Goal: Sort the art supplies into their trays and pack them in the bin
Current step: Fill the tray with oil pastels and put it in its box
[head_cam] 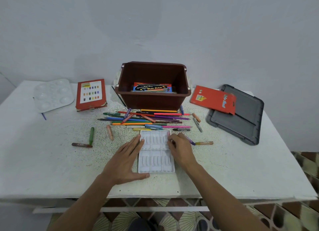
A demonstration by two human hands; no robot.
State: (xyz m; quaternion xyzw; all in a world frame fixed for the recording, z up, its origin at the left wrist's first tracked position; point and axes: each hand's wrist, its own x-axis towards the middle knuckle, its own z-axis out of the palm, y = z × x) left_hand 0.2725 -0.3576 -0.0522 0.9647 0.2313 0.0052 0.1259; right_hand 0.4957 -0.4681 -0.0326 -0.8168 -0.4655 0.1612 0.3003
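Tray (pixel 156 161), white and slotted, lies near centre on the table (pixel 51 161). The left hand (pixel 124 161) presses flat, fingers straight, against its left edge so it cannot slide, while the right hand (pixel 181 149) seemingly pinches a pink crayon (pixel 168 135) at the far-right slot. Loose pencils (pixel 146 118) wait before the bin (pixel 153 98).

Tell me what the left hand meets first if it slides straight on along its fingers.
The white tray: the left hand already touches its left edge. Beyond that, probably the pencil pile.
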